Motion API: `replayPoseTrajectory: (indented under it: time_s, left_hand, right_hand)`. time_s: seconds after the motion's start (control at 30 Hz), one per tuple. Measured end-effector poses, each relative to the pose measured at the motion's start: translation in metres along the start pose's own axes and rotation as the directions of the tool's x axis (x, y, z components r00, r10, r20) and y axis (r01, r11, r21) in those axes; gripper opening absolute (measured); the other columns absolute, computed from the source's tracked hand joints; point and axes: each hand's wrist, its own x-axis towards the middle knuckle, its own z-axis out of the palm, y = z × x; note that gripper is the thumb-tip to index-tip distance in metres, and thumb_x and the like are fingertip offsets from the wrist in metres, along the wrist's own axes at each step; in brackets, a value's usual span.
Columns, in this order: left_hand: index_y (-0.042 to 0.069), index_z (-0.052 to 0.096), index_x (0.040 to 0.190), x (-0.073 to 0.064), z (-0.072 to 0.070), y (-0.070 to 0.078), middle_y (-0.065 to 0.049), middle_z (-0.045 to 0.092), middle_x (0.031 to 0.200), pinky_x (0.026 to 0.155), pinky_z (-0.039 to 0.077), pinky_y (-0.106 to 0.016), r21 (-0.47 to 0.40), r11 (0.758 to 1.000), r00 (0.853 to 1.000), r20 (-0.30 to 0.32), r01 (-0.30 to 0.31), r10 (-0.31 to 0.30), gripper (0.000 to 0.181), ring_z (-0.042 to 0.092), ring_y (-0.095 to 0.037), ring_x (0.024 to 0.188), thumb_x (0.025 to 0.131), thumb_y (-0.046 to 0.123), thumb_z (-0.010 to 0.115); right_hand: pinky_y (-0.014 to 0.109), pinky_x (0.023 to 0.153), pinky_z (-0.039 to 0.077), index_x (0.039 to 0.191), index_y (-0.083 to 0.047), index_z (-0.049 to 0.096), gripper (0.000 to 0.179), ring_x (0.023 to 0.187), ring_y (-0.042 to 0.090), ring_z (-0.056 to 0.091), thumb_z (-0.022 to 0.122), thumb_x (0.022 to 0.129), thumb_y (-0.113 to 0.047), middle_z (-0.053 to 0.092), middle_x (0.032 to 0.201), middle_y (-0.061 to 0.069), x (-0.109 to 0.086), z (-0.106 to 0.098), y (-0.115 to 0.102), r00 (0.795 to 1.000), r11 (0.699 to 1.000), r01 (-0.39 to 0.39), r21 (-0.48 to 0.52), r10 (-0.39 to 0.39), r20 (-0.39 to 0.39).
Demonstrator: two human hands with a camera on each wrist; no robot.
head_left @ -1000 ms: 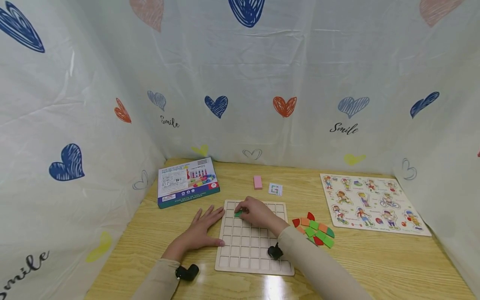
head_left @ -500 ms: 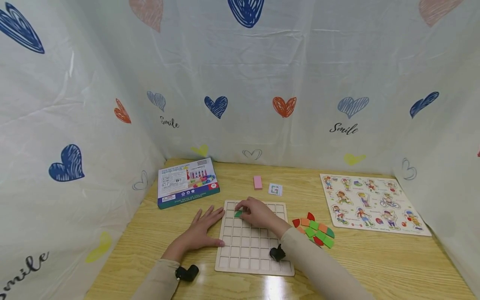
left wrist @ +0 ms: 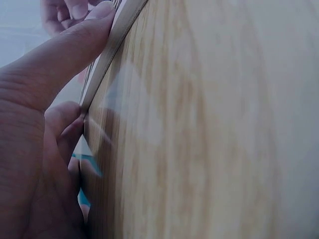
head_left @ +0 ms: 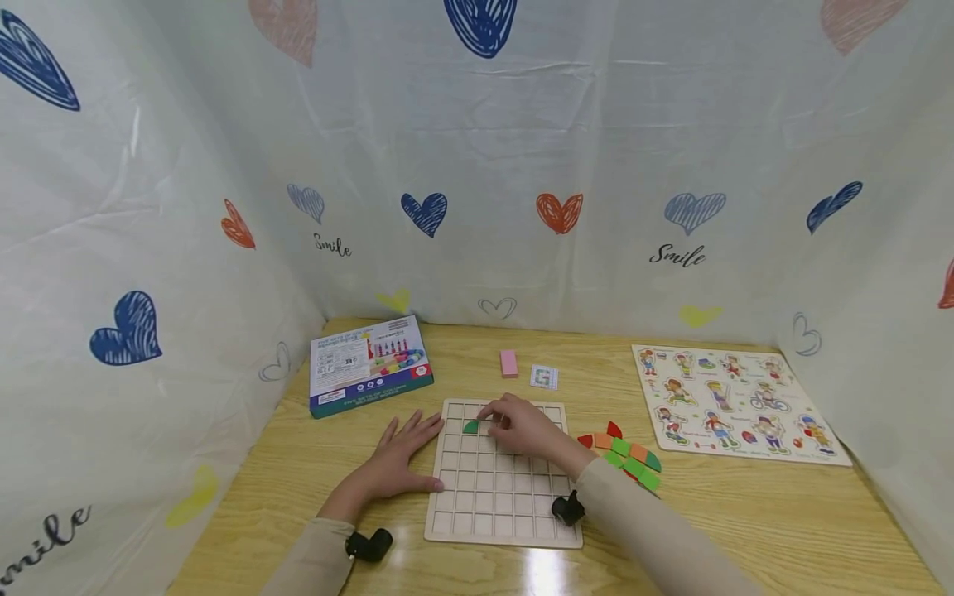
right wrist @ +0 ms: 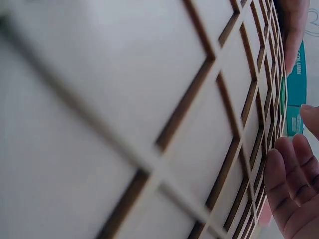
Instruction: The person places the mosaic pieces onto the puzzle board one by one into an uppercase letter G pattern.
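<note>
Green piece point(head_left: 471, 427): lying near far left corner of grid board point(head_left: 483, 502); probably light, stiff, smooth, best pinched by opposite edges
Left hand point(head_left: 398, 463): spread against board's left edge
Right hand point(head_left: 525, 426): loosely curled beside piece, pinching nothing

We are seeing: table point(head_left: 790, 521), glossy grained wood | board point(head_left: 484, 480), smooth matt wood | curtain point(head_left: 484, 132), shiny creased plastic | sleeve point(head_left: 648, 530), matt cloth | box point(head_left: 370, 364), smooth card
</note>
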Motion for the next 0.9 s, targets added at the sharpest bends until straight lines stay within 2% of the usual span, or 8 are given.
replayPoseTrajectory:
  time_s: [0.13, 0.37, 0.67, 0.9]
  left_hand:
    - [0.016, 0.032, 0.161, 0.0, 0.0, -0.001, -0.003, 0.025, 0.168, 0.122, -0.01, -0.058, -0.004, 1.0, 1.0, 0.003, 0.0, 0.0, 0.1, 0.004, -0.034, 0.157, 0.083, 0.06, 0.077]
    - [0.017, 0.031, 0.162, 0.0, 0.001, -0.002, -0.002, 0.024, 0.168, 0.122, -0.01, -0.058, -0.005, 1.0, 1.0, 0.004, -0.008, 0.008, 0.101, 0.003, -0.034, 0.157, 0.083, 0.061, 0.076]
    - [0.016, 0.031, 0.162, 0.001, 0.0, -0.001, -0.003, 0.024, 0.168, 0.122, -0.01, -0.059, -0.002, 1.0, 1.0, 0.0, -0.014, 0.014, 0.101, 0.004, -0.035, 0.157, 0.083, 0.06, 0.076]
    - [0.016, 0.031, 0.162, 0.001, 0.001, -0.003, -0.003, 0.025, 0.168, 0.122, -0.009, -0.059, 0.004, 1.0, 1.0, 0.005, -0.007, 0.007, 0.102, 0.004, -0.035, 0.157, 0.082, 0.061, 0.076]
  right_hand:
    - [0.031, 0.074, 0.049, 0.12, -0.013, 0.072, 0.024, 0.083, 0.012, 0.054, 0.064, 0.098, -0.01, 0.057, 0.096, -0.004, -0.011, -0.006, 0.009, 1.0, 1.0, 0.001, -0.001, -0.001, -0.011]
    - [0.03, 0.073, 0.049, 0.119, -0.013, 0.072, 0.022, 0.084, 0.013, 0.053, 0.065, 0.098, -0.012, 0.058, 0.099, -0.005, -0.034, -0.018, 0.025, 0.997, 0.999, -0.05, 0.009, 0.05, -0.05]
    - [0.03, 0.072, 0.051, 0.118, -0.012, 0.072, 0.02, 0.085, 0.011, 0.056, 0.065, 0.1, -0.013, 0.061, 0.1, -0.004, -0.067, -0.039, 0.047, 0.992, 0.998, -0.042, -0.041, 0.036, -0.12]
    - [0.029, 0.073, 0.053, 0.12, -0.012, 0.071, 0.022, 0.087, 0.008, 0.058, 0.066, 0.099, -0.013, 0.061, 0.1, -0.006, -0.093, -0.053, 0.062, 0.986, 0.995, -0.076, -0.06, 0.066, -0.151]
